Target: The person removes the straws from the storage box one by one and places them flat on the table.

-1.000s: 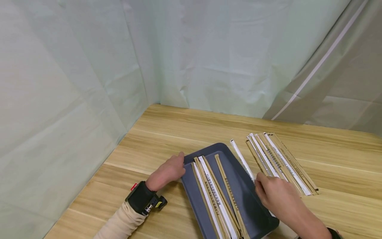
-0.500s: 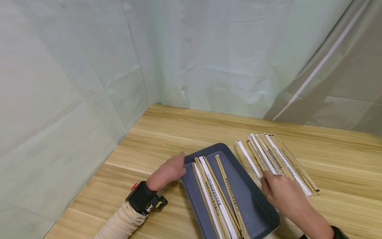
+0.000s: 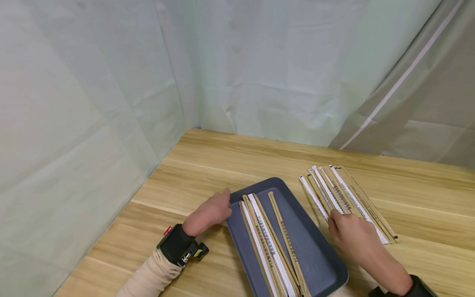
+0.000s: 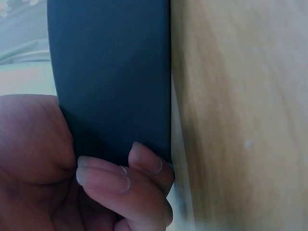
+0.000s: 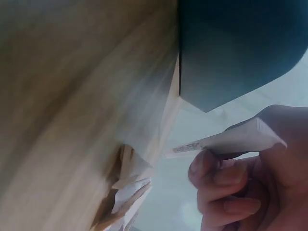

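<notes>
The right hand pinches one white packet by its near end, perhaps to leave its length free, above the table, beside one overlapping pile. The left hand's fingers clamp one tray's far-left corner, presumably steadying it. Inside lie one separate brown packet and one bunch, too overlapped to count.

two bare hands appear with one dark grey rectangular tray and over ten slim brown or white paper packets.
</notes>
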